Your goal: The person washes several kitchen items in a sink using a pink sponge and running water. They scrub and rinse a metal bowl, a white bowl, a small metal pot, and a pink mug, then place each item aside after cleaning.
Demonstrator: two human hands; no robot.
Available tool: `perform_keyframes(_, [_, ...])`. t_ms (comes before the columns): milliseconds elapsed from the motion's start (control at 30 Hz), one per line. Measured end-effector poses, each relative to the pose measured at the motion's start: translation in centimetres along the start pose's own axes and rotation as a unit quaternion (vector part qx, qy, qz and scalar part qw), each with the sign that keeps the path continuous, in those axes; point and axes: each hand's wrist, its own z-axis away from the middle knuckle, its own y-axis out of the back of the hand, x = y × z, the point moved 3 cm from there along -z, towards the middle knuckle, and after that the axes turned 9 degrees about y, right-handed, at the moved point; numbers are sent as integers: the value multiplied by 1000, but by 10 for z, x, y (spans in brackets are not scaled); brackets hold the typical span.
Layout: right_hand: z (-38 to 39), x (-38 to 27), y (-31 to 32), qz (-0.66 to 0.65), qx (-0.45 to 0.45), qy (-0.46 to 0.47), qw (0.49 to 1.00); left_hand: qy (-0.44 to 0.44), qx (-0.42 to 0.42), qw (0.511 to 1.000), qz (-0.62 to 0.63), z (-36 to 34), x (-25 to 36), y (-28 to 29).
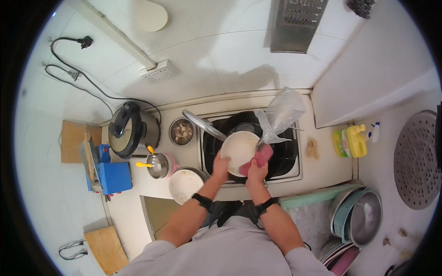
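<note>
A white bowl (238, 151) is held tilted over the sink (298, 161), its pale inside facing up. My left hand (221, 167) grips the bowl's left rim. In my right hand (256, 174) is a pink sponge or cloth (261, 157), pressed against the bowl's right edge. A curved metal faucet (202, 123) reaches over the sink from the back left. Inside the basin sits a large dark vessel (285, 161), partly hidden by the bowl and hands. Clear bubble-textured plastic (286, 110) stands up behind the sponge and covers part of the sink.
Left of the sink are a stained white bowl (185, 185), a metal bowl of small pale pieces (182, 132), a small pot (159, 165) and an electric cooker (133, 131). A yellow bottle (353, 141) stands on the right. Metal basins (366, 218) lie stacked at lower right.
</note>
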Motion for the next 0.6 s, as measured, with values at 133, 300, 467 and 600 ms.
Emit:
perform_keyframes(133, [11, 3, 5, 53, -26, 10, 998, -124, 36, 988, -84, 18, -2, -14])
perform_keyframes(300, [-24, -36, 12, 38, -147, 90, 984, -2, -152, 985, -79, 14, 43, -3])
perform_keyframes(467, [17, -23, -10, -45, -27, -43, 998, -108, 26, 993, -50, 24, 16, -12])
perform_keyframes(600, [2, -34, -4, 118, -114, 76, 984, -72, -36, 989, -123, 17, 24, 4])
